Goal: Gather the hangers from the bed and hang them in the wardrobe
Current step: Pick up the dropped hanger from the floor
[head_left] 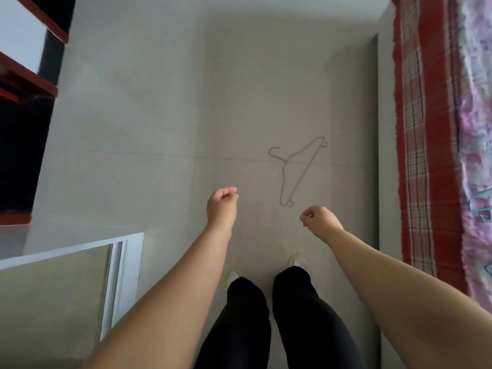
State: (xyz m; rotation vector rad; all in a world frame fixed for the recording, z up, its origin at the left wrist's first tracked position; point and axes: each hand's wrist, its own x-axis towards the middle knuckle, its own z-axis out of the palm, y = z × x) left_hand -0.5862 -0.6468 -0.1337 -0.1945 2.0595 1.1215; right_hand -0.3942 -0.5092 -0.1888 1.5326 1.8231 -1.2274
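A thin pale hanger (296,170) lies flat on the grey tiled floor, a little ahead of my feet. My left hand (222,202) hangs over the floor to the left of it, fingers loosely curled and holding nothing. My right hand (319,219) hovers just below the hanger's lower end, fingers also loosely curled, apart from it. On the bed (436,145) at the right edge lies a teal hanger (480,202), partly cut off by the frame. The wardrobe (24,102) stands at the left, with red-edged shelves and a dark inside.
A red plaid cover hangs down the bed's side, with a pink patterned blanket (476,102) on top. A white-framed panel (117,283) juts out at the lower left. My feet (298,261) stand on the floor between wardrobe and bed.
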